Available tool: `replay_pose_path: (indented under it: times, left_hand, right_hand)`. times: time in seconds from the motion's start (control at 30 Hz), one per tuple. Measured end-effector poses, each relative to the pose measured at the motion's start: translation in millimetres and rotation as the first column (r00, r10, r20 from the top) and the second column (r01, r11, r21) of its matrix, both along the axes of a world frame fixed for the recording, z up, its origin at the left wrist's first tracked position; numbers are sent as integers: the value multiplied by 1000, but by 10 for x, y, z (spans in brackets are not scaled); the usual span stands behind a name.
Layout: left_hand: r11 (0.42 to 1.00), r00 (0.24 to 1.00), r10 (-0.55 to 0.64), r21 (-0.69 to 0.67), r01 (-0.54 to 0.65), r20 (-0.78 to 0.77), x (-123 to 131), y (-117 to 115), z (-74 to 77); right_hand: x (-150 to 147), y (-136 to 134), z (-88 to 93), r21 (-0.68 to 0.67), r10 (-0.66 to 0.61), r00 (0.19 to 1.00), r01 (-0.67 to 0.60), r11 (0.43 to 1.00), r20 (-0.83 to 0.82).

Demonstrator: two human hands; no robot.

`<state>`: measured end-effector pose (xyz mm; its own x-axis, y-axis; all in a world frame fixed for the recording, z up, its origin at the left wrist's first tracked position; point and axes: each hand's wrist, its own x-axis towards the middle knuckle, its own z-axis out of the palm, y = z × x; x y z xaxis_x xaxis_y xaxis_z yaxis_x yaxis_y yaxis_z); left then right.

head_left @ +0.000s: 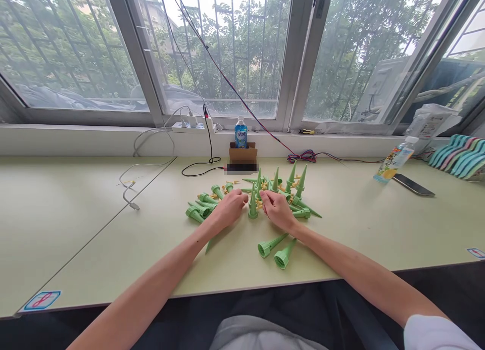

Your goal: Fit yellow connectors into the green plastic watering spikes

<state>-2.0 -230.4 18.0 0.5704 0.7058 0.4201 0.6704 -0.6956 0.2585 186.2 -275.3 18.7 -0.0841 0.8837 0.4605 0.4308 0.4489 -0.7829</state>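
An indoor workroom, seemingly; labelled long table [359, 213], power strip [185, 129], barred windows [227, 52].

Green cones [253, 208]: smooth plastic, soft sheen
Bench [352, 213]: smooth, faintly glossy
Box [244, 153]: matt cardboard
Phone [414, 185]: smooth, glossy face
Sleeve [428, 332]: matt cloth

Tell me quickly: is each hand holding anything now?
Left hand: fingers curled; whether it holds anything cannot be told.
Right hand: fingers curled near an upright green spike; any grip cannot be told.
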Motion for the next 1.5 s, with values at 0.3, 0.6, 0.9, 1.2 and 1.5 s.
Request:
replay_pose_path:
  times: [0.3,0.6,0.9,1.2,1.5]
  left_hand:
    - [988,953,-37,153,-10,300,85,-89,150]
    - [946,924,-227,297,133,307,115,-145,156]
    - [937,913,-250,318,144,324,131,-176,169]
    - [934,906,-294,292,205,305,131,-183,165]
    - [959,930,-246,208,192,275,131,-192,147]
  right_hand:
    - [-10,-4,4,-16,35,999,-35,999,-11]
    - [-5,-25,12,-36,138,989,-140,990,-51]
    - [-4,-22,6,-22,164,986,-165,986,-33]
    - [0,-35,14,-2,198,980,-198,980,8]
    - [-2,-33,11,4,216,976,-216,976,11]
